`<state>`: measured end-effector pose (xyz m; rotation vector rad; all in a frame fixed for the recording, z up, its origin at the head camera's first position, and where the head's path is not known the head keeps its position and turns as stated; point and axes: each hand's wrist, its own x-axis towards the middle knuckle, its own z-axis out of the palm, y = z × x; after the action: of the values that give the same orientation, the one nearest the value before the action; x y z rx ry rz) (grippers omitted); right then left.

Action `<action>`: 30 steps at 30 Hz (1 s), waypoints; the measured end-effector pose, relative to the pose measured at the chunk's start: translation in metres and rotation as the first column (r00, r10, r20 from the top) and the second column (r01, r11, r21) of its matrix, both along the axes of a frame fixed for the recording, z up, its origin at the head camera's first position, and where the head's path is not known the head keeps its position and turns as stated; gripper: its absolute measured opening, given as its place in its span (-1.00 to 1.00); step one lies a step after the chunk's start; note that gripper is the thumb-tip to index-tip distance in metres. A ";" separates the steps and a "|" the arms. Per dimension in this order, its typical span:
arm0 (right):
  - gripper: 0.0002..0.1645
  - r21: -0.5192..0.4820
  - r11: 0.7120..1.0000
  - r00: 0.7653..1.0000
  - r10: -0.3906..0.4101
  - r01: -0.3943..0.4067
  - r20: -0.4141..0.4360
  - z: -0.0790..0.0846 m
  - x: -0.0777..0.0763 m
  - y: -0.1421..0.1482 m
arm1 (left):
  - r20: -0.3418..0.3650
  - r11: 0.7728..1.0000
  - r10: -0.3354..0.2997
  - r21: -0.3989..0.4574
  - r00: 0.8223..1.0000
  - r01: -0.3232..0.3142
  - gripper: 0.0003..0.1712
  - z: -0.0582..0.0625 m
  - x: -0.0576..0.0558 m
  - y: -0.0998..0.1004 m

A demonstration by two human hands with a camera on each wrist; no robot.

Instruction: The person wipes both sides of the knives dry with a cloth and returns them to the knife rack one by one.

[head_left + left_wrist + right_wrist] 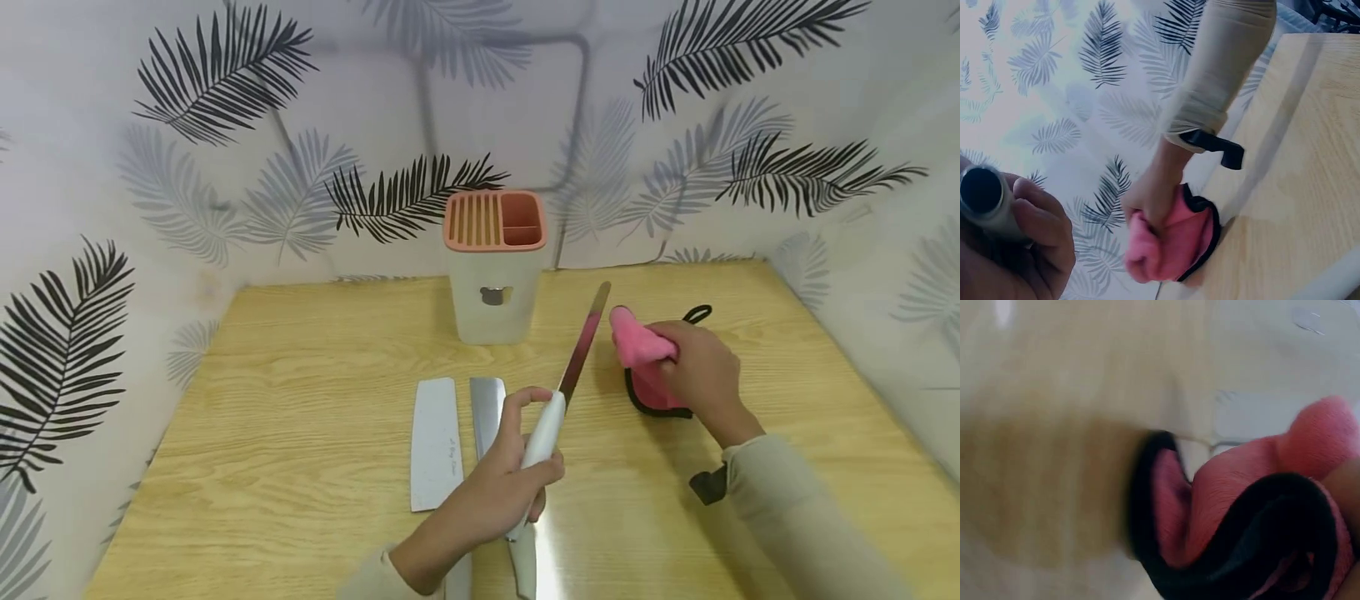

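Note:
My left hand [498,483] grips the pale handle [545,429] of a long narrow knife, whose blade [582,346] points up and away, tinted pink along part of its length. The handle's round end shows in the left wrist view. To the right, my right hand [701,371] holds a bunched pink cloth [641,343] with black edging, a little apart from the blade. In the right wrist view the cloth [1235,494] fills the lower right. Beneath and left of my left hand lie a broad cleaver [435,446] and a second knife [487,408], partly hidden by that hand.
A white knife block [495,292] with a pink slotted top [472,221] stands at the back middle of the wooden table [300,417]. Behind the table hangs a leaf-patterned cloth backdrop [360,100]. A black strap piece [708,485] sits at the right cuff.

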<state>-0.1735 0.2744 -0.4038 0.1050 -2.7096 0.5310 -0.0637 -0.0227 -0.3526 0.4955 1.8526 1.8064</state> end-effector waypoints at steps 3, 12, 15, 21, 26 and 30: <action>-0.56 0.074 0.995 0.994 0.064 -0.071 0.087 -0.014 -0.001 -0.002 | -0.047 0.998 -0.051 0.028 0.998 0.052 -0.41 0.002 -0.004 -0.004; -0.55 0.191 0.930 0.917 0.245 -0.314 0.316 -0.011 -0.001 -0.015 | -0.341 0.989 -0.140 -0.084 0.930 0.118 -0.54 0.017 -0.010 -0.028; -0.41 0.190 0.912 0.883 0.274 -0.365 0.381 -0.003 -0.001 -0.017 | -0.351 0.970 -0.225 -0.165 0.909 0.177 -0.26 0.026 -0.010 -0.038; -0.37 0.196 0.916 0.883 0.253 -0.350 0.395 -0.002 0.004 -0.019 | -0.355 0.927 -0.364 -0.226 0.861 0.298 0.05 0.039 -0.006 -0.047; -0.54 0.218 0.917 0.904 0.245 -0.333 0.351 -0.007 0.005 -0.019 | -0.392 0.936 -0.326 -0.263 0.860 0.235 -0.05 0.043 0.000 -0.046; -0.57 0.212 0.912 0.897 0.262 -0.351 0.357 -0.007 0.004 -0.018 | -0.554 0.951 -0.260 -0.289 0.791 0.110 -0.24 0.053 0.004 -0.046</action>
<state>-0.1693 0.2567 -0.4104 0.5827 -3.0958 0.2721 -0.0601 -0.0689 -0.2992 1.2075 2.2845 1.3470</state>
